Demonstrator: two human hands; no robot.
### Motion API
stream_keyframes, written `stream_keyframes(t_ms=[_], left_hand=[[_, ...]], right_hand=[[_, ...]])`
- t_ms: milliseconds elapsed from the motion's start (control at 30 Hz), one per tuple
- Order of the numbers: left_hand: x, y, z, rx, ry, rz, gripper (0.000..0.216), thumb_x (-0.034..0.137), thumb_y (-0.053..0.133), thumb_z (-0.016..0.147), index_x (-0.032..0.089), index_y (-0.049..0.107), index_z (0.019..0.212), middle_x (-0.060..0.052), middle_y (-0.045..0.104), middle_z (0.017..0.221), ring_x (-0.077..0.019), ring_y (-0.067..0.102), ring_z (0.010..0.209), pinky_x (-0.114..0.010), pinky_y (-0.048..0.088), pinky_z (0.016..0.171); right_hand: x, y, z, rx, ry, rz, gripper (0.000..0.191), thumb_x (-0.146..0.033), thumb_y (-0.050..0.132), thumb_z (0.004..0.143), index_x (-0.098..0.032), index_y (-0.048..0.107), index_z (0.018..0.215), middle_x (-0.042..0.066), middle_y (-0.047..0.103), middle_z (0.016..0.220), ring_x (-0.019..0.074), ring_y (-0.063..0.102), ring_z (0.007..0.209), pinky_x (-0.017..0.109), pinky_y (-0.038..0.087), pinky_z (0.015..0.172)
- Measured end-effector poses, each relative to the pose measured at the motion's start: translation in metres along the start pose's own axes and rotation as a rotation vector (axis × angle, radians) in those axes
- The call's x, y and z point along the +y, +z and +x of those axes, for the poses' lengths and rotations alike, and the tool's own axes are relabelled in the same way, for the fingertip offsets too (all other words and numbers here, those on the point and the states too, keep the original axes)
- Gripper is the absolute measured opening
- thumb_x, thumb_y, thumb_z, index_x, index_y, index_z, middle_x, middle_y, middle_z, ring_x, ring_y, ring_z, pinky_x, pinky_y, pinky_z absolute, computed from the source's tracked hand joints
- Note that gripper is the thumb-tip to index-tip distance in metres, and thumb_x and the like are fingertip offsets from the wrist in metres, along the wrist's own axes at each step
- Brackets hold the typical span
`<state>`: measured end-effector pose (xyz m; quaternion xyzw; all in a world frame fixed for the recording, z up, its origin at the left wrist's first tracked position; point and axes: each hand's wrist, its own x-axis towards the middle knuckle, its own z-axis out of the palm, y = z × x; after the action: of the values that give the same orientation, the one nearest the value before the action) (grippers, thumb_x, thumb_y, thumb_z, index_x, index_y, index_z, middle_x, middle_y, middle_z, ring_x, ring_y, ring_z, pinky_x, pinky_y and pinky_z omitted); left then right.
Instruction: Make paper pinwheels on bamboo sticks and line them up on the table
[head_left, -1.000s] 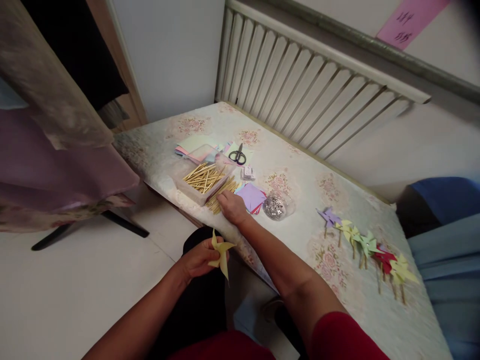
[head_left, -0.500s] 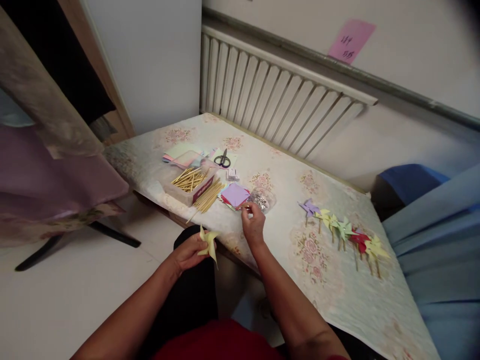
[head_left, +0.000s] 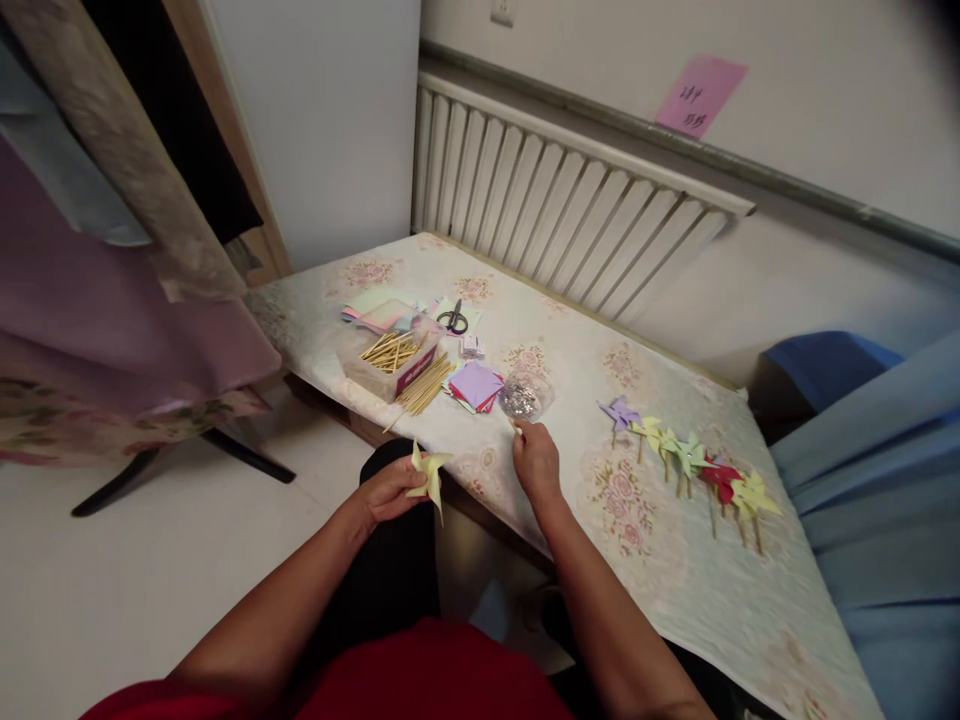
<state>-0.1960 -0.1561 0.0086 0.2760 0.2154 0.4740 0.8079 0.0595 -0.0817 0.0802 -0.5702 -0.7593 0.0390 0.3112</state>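
Observation:
My left hand (head_left: pixel 391 488) is closed on a pale yellow paper pinwheel (head_left: pixel 430 476) with no stick, held over my left knee just off the table's front edge. My right hand (head_left: pixel 536 458) is in front of a clear dish of small silvery pins (head_left: pixel 519 400). Its thumb and forefinger are pinched together at the dish's near edge, and whatever is between them is too small to make out. Left of the dish lies a stack of square coloured papers (head_left: pixel 475 386), purple on top. Thin wooden sticks (head_left: pixel 424 386) lie loose beside it.
A clear box (head_left: pixel 375 380) of sticks stands at the left, with more coloured paper (head_left: pixel 373 303) behind it. Black-handled scissors (head_left: pixel 453 320) and a small clear case (head_left: pixel 471 347) are close by. Several finished pinwheels (head_left: pixel 688 457) lie at the right. A radiator (head_left: pixel 555 200) borders the back.
My right hand has shifted right and slightly back toward me, from the dish's left side to its near edge. My left hand still holds the pinwheel, now turned a little. The view has shifted slightly.

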Motion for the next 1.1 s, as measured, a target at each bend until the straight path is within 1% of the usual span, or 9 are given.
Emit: stream_keyframes(t_ms=[67,167,267,400,567,633,800,933,1100], left_hand=[[-0.001,-0.001,-0.001,-0.016,-0.003,-0.006,0.036,0.024,0.085,0.064,0.012,0.065,0.092,-0.004,0.066,0.073,-0.0124,0.059,0.064,-0.021,0.042,0.058],[-0.003,-0.003,-0.003,-0.038,-0.007,-0.036,0.034,0.021,0.084,0.064,0.013,0.064,0.090,-0.004,0.066,0.073,-0.0137,0.061,0.065,-0.023,0.042,0.060],[-0.005,-0.006,-0.004,-0.070,-0.015,-0.071,0.031,0.019,0.083,0.066,0.014,0.062,0.088,-0.003,0.065,0.072,-0.0147,0.062,0.065,-0.024,0.043,0.062],[-0.003,-0.010,-0.010,-0.147,-0.057,-0.102,0.027,0.017,0.081,0.067,0.015,0.058,0.083,-0.002,0.064,0.068,-0.0162,0.063,0.065,-0.025,0.043,0.062],[0.002,-0.014,-0.018,-0.161,-0.054,-0.122,0.028,0.017,0.081,0.067,0.015,0.055,0.077,-0.001,0.062,0.065,-0.0156,0.061,0.062,-0.025,0.041,0.060],[0.003,-0.015,-0.019,-0.155,-0.049,-0.128,0.028,0.017,0.081,0.067,0.016,0.054,0.077,0.000,0.060,0.063,-0.0153,0.060,0.061,-0.025,0.040,0.060],[0.003,-0.014,-0.018,-0.129,-0.062,-0.133,0.029,0.015,0.079,0.064,0.017,0.052,0.075,0.002,0.057,0.061,-0.0149,0.059,0.059,-0.026,0.040,0.060],[0.003,-0.013,-0.015,-0.140,-0.067,-0.152,0.026,0.011,0.075,0.062,0.017,0.054,0.075,0.002,0.057,0.062,-0.0148,0.058,0.058,-0.027,0.040,0.059],[0.003,-0.013,-0.014,-0.121,-0.061,-0.159,0.025,0.008,0.073,0.061,0.017,0.055,0.076,0.001,0.059,0.062,-0.0150,0.057,0.058,-0.027,0.039,0.058]], right_hand=[[-0.002,0.008,0.001,-0.055,-0.027,-0.101,0.032,-0.015,0.050,0.087,-0.013,0.066,0.115,0.014,0.066,0.100,0.0266,0.058,0.098,0.040,0.047,0.090],[-0.016,0.028,0.007,-0.157,-0.125,-0.052,0.030,-0.015,0.051,0.091,-0.013,0.065,0.116,0.013,0.067,0.104,0.0239,0.060,0.099,0.036,0.048,0.091],[-0.044,0.054,0.016,-0.328,-0.301,0.024,0.024,-0.017,0.051,0.094,-0.017,0.067,0.112,0.009,0.068,0.103,0.0199,0.062,0.096,0.030,0.048,0.088],[-0.085,0.084,0.030,-0.466,-0.535,-0.057,0.021,-0.025,0.050,0.097,-0.021,0.067,0.110,0.006,0.066,0.103,0.0185,0.061,0.095,0.026,0.046,0.079],[-0.123,0.115,0.048,-0.586,-0.817,-0.175,0.019,-0.025,0.048,0.098,-0.023,0.064,0.107,0.004,0.064,0.101,0.0178,0.059,0.088,0.025,0.045,0.069],[-0.132,0.124,0.054,-0.615,-0.889,-0.228,0.016,-0.024,0.050,0.097,-0.021,0.064,0.104,0.004,0.063,0.101,0.0183,0.059,0.087,0.026,0.046,0.068],[-0.139,0.138,0.063,-0.673,-0.932,-0.331,0.017,-0.021,0.048,0.097,-0.019,0.063,0.105,0.008,0.063,0.103,0.0206,0.060,0.092,0.029,0.049,0.072],[-0.136,0.144,0.065,-0.671,-0.946,-0.351,0.019,-0.022,0.046,0.098,-0.018,0.063,0.107,0.010,0.062,0.103,0.0220,0.060,0.096,0.031,0.051,0.075],[-0.133,0.147,0.065,-0.667,-0.981,-0.344,0.019,-0.022,0.046,0.099,-0.018,0.062,0.107,0.010,0.062,0.104,0.0221,0.059,0.097,0.032,0.051,0.076]])
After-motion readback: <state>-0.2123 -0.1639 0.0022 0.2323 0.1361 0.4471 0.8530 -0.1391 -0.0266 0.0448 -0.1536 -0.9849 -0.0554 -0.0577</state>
